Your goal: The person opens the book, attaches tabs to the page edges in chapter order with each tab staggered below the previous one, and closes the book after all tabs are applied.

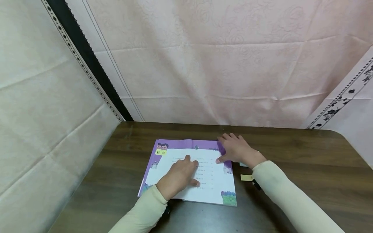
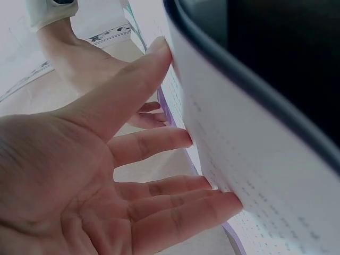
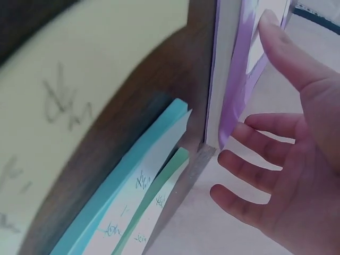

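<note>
An open book with purple-edged white pages lies on the table, printed with rows of small text and cartoon pictures. My left hand rests its fingertips on the middle of the page, fingers mostly extended and thumb apart. In the left wrist view, those fingertips touch the printed paper. My right hand is spread over the book's upper right corner. Its thumb lies on the page in the right wrist view, while the other fingers reach to and past the purple edge.
Right of the book, partly under the right forearm, are a yellow sticky note, a blue sticky note and a green one, with handwriting on them. The brown wooden table ends at a pale cloth behind.
</note>
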Demonstrator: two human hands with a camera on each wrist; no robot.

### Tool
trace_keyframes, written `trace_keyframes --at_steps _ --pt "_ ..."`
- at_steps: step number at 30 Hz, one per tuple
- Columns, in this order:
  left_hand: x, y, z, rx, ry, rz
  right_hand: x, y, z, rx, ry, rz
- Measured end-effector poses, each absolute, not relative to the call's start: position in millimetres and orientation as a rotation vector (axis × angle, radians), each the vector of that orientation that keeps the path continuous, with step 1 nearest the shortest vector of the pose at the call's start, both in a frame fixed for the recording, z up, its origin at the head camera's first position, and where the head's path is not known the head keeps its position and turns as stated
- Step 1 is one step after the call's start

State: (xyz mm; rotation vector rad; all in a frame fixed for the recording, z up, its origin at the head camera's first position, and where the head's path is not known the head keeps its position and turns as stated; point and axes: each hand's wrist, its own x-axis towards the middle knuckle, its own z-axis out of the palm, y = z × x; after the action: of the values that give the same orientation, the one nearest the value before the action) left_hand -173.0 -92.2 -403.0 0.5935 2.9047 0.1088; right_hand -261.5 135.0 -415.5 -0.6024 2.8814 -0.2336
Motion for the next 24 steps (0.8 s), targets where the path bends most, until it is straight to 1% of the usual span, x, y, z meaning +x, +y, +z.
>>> trace_keyframes --at_steps 9,21,24 --pt "-174 -92 -406 0.596 2.907 0.102 -262 130 -410 -0.590 2.855 -0.220" --pt "-174 -92 -403 0.619 2.905 0.077 -258 123 -406 -0.666 2.924 -0.014" --pt "-174 -91 -402 0.617 2.903 0.069 -258 123 -408 -0.648 2.928 -0.121"
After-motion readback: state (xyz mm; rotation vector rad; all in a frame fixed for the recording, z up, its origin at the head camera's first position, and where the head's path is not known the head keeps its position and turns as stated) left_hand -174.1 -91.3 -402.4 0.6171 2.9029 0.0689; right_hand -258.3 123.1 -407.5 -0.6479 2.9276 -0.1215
